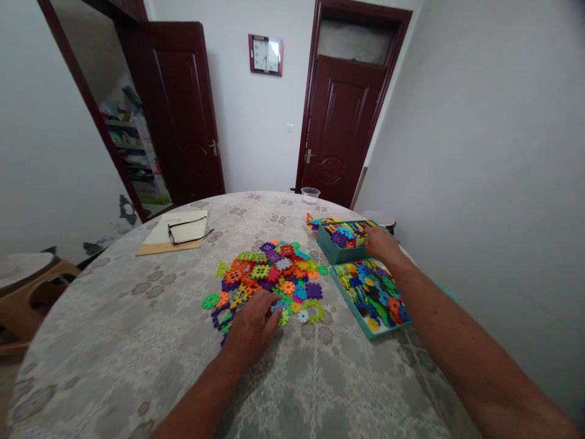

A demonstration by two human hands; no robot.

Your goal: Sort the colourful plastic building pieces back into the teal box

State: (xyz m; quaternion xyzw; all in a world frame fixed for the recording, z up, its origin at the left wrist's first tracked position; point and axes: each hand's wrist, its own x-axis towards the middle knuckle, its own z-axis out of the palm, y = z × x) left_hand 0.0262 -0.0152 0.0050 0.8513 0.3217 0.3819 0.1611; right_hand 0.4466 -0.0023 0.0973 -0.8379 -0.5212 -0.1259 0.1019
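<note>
A heap of colourful plastic interlocking pieces [259, 271], some square with notched edges and some round like gears, lies mid-table. My left hand [256, 318] rests at the heap's near edge, thumb and forefinger apart and no piece visible between them. My right hand [382, 244] reaches to the right side of a green box [340, 253] filled with similar pieces. Its fingertips dip among them, so I cannot see whether it grips one. Nearer to me, below the right forearm, a shallow teal tray [351, 305] holds rows of round notched pieces and loose ones.
Black-framed glasses [183, 235] lie on a paper pad [155, 241] at the left. A clear plastic bowl [311, 195] stands at the far table edge. More pieces [315, 221] sit behind the green box. A patterned cloth [119, 347] covers the round table.
</note>
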